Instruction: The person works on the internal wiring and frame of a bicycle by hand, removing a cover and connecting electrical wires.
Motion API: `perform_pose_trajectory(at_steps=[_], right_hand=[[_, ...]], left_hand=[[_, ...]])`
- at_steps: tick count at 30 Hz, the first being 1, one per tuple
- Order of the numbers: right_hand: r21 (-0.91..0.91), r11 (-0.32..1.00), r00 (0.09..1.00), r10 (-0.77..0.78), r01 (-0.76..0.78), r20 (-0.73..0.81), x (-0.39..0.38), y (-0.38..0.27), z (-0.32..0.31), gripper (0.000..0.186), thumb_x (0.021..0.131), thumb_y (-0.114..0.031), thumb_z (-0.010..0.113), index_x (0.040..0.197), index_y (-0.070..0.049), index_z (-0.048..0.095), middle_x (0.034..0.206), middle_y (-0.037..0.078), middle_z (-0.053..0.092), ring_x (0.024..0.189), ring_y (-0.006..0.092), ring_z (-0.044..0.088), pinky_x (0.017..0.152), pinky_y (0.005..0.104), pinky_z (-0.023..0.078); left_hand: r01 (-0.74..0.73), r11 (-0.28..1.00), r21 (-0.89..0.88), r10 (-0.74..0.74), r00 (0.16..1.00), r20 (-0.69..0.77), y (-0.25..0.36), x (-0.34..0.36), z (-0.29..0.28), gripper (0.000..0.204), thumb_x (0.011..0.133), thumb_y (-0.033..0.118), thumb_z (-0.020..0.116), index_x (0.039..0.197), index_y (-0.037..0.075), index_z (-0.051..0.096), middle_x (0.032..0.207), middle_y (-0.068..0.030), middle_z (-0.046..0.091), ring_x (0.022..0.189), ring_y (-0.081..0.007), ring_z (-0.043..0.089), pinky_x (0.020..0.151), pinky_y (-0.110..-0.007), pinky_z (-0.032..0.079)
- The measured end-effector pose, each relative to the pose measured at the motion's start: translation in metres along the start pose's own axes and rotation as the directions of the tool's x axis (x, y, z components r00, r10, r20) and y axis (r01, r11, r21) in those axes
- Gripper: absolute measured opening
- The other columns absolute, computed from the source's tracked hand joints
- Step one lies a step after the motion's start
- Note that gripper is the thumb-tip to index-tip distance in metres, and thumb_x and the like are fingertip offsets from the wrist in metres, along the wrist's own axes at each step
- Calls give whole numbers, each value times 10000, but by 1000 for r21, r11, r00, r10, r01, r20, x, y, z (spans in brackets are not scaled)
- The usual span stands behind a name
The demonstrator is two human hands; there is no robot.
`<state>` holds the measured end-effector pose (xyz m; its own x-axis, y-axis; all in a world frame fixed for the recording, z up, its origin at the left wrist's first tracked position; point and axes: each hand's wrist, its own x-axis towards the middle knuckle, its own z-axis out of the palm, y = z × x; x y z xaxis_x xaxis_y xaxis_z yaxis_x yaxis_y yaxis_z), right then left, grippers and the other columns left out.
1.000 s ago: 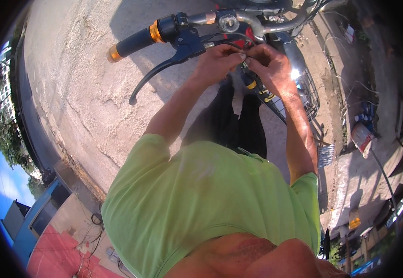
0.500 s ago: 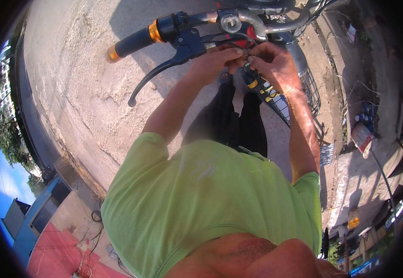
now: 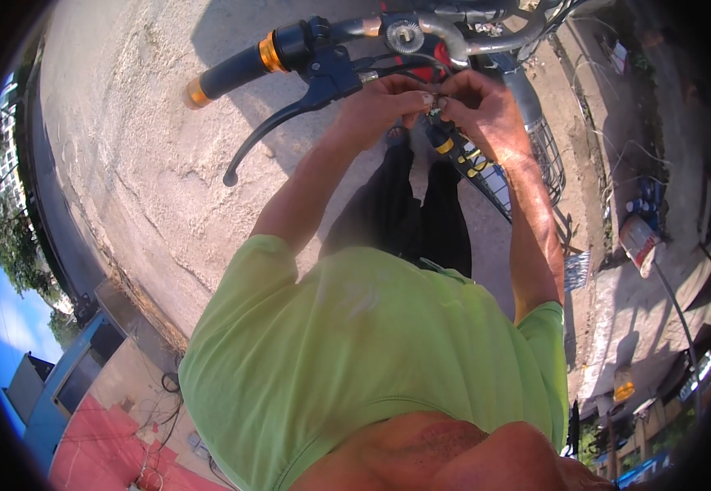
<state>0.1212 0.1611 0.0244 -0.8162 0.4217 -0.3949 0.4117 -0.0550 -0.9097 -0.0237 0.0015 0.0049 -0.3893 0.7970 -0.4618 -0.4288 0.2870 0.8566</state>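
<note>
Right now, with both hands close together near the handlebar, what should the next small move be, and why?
Probably hold the right hand steady and tilt the left hand slightly aside: their fingers come together near the handlebar and largely hide whatever lies between them, too small to identify.

From where I stand, the handlebar (image 3: 351, 30) runs across the top of the frame, its grip (image 3: 237, 72) pointing to the upper left and the brake lever (image 3: 265, 131) reaching down and left below that. A disc (image 3: 405, 34) sits on the bar, right of the grip. Just under it, at upper centre, the left hand (image 3: 388, 106) and right hand (image 3: 480, 110) are side by side, fingertips near each other. Below them come the legs (image 3: 384, 200), then the torso (image 3: 380, 344) across the lower middle. A basket (image 3: 548, 168) lies partly behind the right forearm; trees (image 3: 8, 221) are at far left, cables (image 3: 171, 383) lower left.
</note>
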Motion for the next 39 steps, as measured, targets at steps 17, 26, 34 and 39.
perform_pose_trajectory(at_steps=[17,26,34,39], right_hand=[[-51,998,999,41,-39,27,3,3,5,230,847,-154,698,1039,-32,737,866,52,742,807,138,689,764,303,543],[18,1000,1000,15,-14,-4,-7,-17,11,143,870,-91,727,980,-1,711,786,42,712,713,103,648,647,272,514],[-160,984,993,-91,79,-70,-12,-24,3,108,868,-77,743,941,-7,706,794,43,722,723,89,637,676,267,515],[-188,969,977,-184,163,-105,-11,-12,12,107,858,-43,734,956,-4,714,816,56,737,747,96,652,705,282,534]], left_hand=[[66,982,174,-36,985,-169,1,-12,18,294,946,182,738,1149,-31,740,946,-44,744,760,-89,630,675,-264,509],[-57,886,459,98,993,-65,23,-31,16,434,929,335,747,1214,13,691,1047,-86,751,963,-142,685,891,-321,541],[-140,801,582,281,946,-160,23,-21,34,325,961,296,653,1045,-9,732,876,-143,739,827,-227,715,777,-365,564],[243,968,-55,-247,966,-74,-11,7,10,378,989,311,589,1053,-38,717,844,-110,732,779,-228,700,736,-366,559]])
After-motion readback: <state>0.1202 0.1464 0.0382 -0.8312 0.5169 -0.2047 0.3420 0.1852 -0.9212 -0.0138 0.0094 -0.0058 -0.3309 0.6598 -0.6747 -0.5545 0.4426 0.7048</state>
